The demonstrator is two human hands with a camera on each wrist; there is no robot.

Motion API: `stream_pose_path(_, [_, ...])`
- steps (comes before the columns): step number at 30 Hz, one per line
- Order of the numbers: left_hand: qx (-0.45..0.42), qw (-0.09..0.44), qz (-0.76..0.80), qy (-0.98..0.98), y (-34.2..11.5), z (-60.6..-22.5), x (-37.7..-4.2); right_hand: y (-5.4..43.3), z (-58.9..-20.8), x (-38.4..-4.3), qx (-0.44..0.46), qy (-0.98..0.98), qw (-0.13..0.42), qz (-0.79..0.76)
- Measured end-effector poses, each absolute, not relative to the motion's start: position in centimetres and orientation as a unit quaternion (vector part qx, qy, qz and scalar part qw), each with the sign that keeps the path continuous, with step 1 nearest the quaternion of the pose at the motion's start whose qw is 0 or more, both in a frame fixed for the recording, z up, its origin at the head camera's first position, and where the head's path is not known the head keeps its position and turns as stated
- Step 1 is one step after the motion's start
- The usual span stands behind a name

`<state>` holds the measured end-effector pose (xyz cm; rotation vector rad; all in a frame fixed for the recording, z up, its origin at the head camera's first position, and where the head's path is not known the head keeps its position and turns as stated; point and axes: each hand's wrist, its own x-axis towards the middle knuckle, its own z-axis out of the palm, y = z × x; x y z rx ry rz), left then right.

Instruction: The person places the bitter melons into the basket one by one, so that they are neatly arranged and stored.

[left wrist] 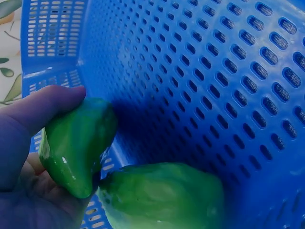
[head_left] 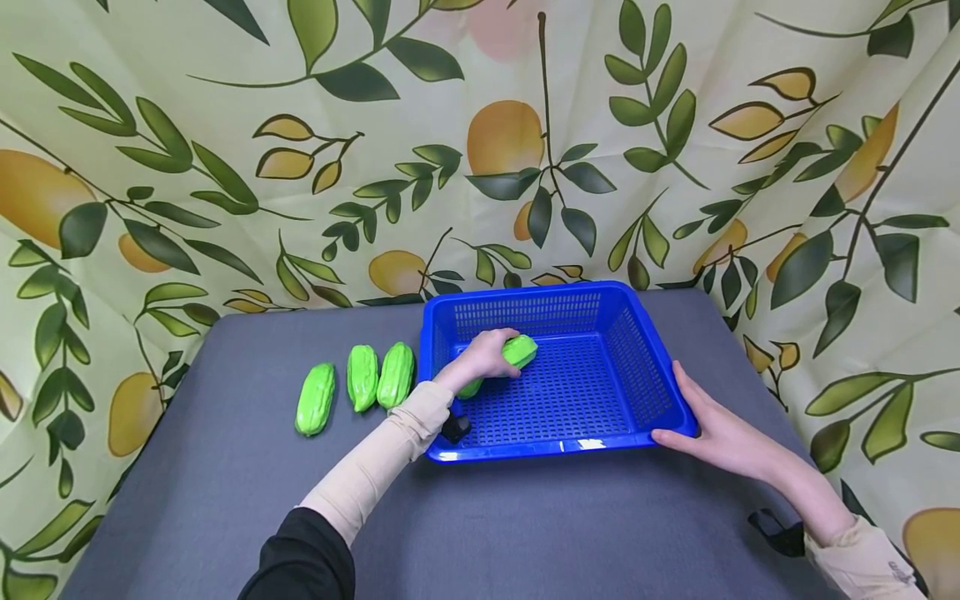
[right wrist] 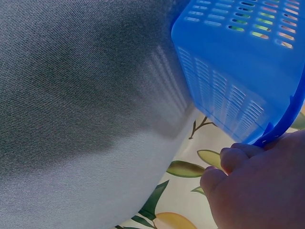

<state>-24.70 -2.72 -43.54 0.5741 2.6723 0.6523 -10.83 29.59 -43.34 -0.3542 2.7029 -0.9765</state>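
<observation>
A blue plastic basket [head_left: 585, 446] with slotted walls stands on the table. Inside it, at its left end, my left hand [head_left: 483, 354] grips a green ridged vegetable [head_left: 520, 351], thumb on one side and fingers on the other. A second green vegetable [left wrist: 162, 195] lies in the basket beside the held one, mostly hidden under the hand in the head view. My right hand [head_left: 716, 429] holds the basket's right rim near the front corner, thumb over the edge. In the right wrist view, fingers [right wrist: 233, 160] bend against the rim's outer side.
To the left of the basket, several more green vegetables [head_left: 362, 378] lie on the grey table [head_left: 225, 492], one of them [head_left: 315, 399] set apart from the others. A leaf-and-fruit patterned curtain [head_left: 420, 192] hangs behind the table and along both sides.
</observation>
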Motion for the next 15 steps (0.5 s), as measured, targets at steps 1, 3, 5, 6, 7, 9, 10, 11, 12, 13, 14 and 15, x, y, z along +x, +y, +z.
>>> stream_pose_path(1, [0.202, 0.164, 0.227, 0.938, -2.74, -43.60, -24.75, 29.60, -43.32, -10.84, -0.121, 0.927, 0.122, -0.334])
stream_pose_path(3, [0.203, 0.162, 0.224, 0.939, -2.75, -43.67, -24.80, 29.61, -43.29, -10.85, -0.120, 0.927, 0.122, -0.333])
stream_pose_path(5, [0.204, 0.161, 0.224, 0.939, -2.75, -43.71, -24.83, 29.61, -43.26, -10.85, -0.120, 0.928, 0.122, -0.331])
stream_pose_path(6, [0.203, 0.160, 0.223, 0.940, -2.73, -43.70, -24.83, 29.62, -43.25, -10.84, -0.119, 0.928, 0.122, -0.330])
stream_pose_path(7, [0.203, 0.161, 0.223, 0.940, -2.72, -43.68, -24.81, 29.62, -43.25, -10.84, -0.119, 0.928, 0.122, -0.330])
stream_pose_path(9, [0.201, 0.162, 0.220, 0.941, -2.70, -43.64, -24.76, 29.61, -43.25, -10.83, -0.119, 0.928, 0.122, -0.331])
stream_pose_path(10, [0.199, 0.163, 0.221, 0.941, -2.70, -43.63, -24.73, 29.61, -43.26, -10.83, -0.119, 0.928, 0.123, -0.332])
stream_pose_path(11, [0.199, 0.163, 0.219, 0.941, -2.71, -43.64, -24.69, 29.60, -43.27, -10.84, -0.119, 0.927, 0.123, -0.332])
stream_pose_path(12, [0.198, 0.163, 0.218, 0.942, -2.71, -43.65, -24.66, 29.60, -43.28, -10.84, -0.119, 0.927, 0.123, -0.333])
stream_pose_path(13, [0.198, 0.163, 0.217, 0.942, -2.73, -43.66, -24.63, 29.59, -43.29, -10.85, -0.119, 0.927, 0.124, -0.333])
stream_pose_path(14, [0.198, 0.162, 0.216, 0.942, -2.74, -43.69, -24.61, 29.58, -43.30, -10.85, -0.119, 0.927, 0.124, -0.333])
stream_pose_path(15, [0.198, 0.162, 0.215, 0.943, -2.76, -43.71, -24.59, 29.58, -43.32, -10.85, -0.119, 0.927, 0.124, -0.333])
